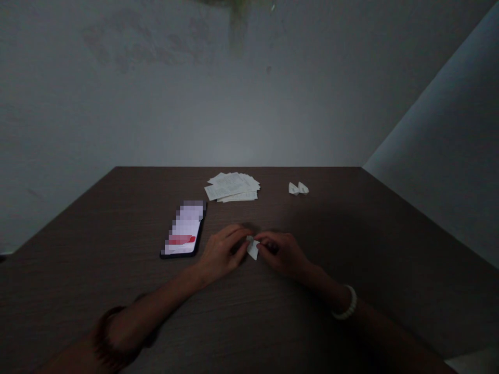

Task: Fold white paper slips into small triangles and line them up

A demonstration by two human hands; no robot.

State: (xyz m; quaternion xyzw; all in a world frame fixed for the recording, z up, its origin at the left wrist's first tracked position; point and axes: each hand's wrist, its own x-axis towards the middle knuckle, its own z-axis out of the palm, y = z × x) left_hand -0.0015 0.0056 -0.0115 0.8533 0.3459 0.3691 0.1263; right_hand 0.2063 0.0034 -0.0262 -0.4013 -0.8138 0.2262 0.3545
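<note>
Nearest to us, on our left forearm, sits a dark reddish band (113,337) with a ridged, coiled look, and round our right wrist runs a pale bracelet (346,304) of small rounded segments. Beyond them, our left hand (222,252) and right hand (286,254) meet low over the table (241,322), whose brown top shows a fine, streaky wood-like grain. Between our fingertips we have a small folded white paper (253,248), its lower part tapering to a corner. Each hand is nearly closed, thumb and fingers pinching the paper from its own side; the creases are probably sharp, though the dim light blurs them. Just left of our left hand lies the phone (185,228), a flat slab with dark rounded edges and a lit screen, pixelated over pale and red areas. Farther off, a loose fan of thin printed paper slips (234,187) overlaps in a flat heap, corners jutting out unevenly. To its right stands a small folded white paper shape (298,188) with two pointed wings. Behind the far edge rises a matte grey wall (234,114), blotched and stained near the top.
</note>
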